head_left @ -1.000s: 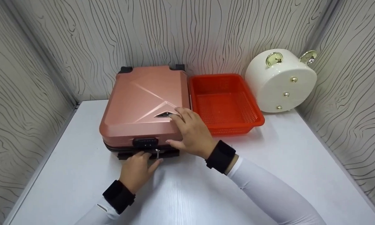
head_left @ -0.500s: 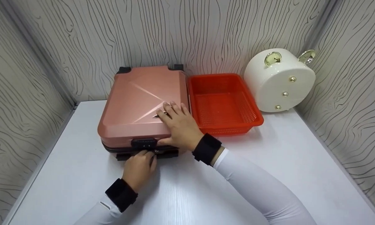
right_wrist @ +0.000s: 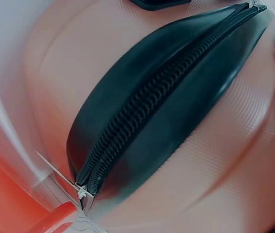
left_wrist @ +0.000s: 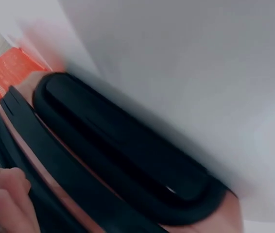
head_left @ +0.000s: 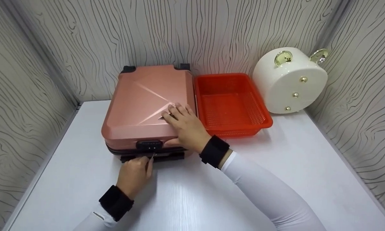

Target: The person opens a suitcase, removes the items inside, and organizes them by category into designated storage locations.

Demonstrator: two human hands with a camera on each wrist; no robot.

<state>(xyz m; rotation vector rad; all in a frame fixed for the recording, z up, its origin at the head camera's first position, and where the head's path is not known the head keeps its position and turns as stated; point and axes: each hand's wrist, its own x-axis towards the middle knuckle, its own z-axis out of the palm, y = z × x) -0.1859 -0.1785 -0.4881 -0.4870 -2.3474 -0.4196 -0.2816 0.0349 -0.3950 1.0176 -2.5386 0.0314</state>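
Hard-shell pink suitcase (head_left: 147, 93) lying flat on the white worktop (head_left: 186, 205), just beside the red perforated plastic basket (head_left: 240, 126). Left hand (head_left: 134, 173) pinches a small silver metal zip pull (head_left: 153, 156) at the front, below the black lock panel (head_left: 149, 145). Right hand (head_left: 189, 130) lies flat on the lid, gripping nothing. My judgement: draw the pull level along the seam, lid pressed evenly, so the zip tracks without snagging.

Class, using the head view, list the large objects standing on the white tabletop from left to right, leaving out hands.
Pink hard-shell suitcase → red perforated plastic basket → glossy white drum-shaped object with gold-coloured studs.
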